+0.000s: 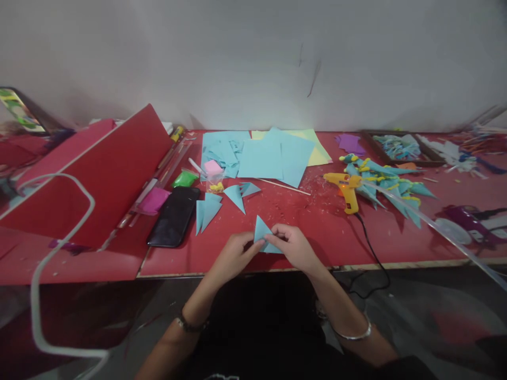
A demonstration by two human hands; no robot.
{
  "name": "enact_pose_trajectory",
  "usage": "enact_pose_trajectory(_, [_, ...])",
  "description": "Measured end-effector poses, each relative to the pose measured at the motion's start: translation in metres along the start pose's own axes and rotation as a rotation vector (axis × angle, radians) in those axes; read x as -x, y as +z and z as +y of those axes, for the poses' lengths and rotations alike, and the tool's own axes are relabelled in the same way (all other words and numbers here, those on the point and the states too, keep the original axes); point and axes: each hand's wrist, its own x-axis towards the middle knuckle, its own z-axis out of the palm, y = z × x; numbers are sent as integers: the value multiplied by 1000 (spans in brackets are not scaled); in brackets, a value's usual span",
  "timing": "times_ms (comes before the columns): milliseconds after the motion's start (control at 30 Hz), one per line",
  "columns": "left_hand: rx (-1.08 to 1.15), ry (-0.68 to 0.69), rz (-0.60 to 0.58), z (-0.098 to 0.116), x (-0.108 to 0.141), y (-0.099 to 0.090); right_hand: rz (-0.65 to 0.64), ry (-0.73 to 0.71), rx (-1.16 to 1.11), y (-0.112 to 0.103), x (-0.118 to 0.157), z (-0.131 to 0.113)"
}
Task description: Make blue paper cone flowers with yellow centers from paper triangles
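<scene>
**Light-blue paper triangle [259, 227] held between two bare hands**

The left hand [236, 251] and right hand [296, 246] meet near the front edge of a red tabletop [312, 221]. The fingers of both are closed on the triangle, the left thumb pressing its face and the right thumb and curled fingers pinching its right side; its apex points away from the wearer, above the fingertips. The fold beneath the thumbs is partly covered, so its layering cannot be made out with certainty.

Just beyond and to the left of the fingers lie pointed paper pieces [235, 198] and a second folded group [209, 207], both light blue. Farther left are a black smartphone [174, 217], a pink packet [153, 201] and a green packet [185, 179]. Straight beyond the fingertips, a thin stick [291, 187] lies before overlapping light-blue sheets [259, 159], with a pale-yellow sheet [320, 155] partly beneath them.

To the right of the fingers, well apart, rests a yellow hot-glue gun [349, 200], its black cord [370, 243] trailing over the table edge. Beside it lies a cluster of light-blue paper cones [398, 190] trimmed in yellow.
</scene>
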Motion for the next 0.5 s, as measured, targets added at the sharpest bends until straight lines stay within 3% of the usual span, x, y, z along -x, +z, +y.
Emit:
enact_pose_trajectory(133, [2, -14, 6, -1, 0, 2, -47, 14, 15, 1, 2, 2])
enact_pose_trajectory(333, [98, -104, -82, 0, 1, 1, -84, -9, 152, -1, 6, 2])
enact_pose_trajectory(500, [203, -135, -67, 1, 0, 6, -24, 28, 94, 0, 6, 3])
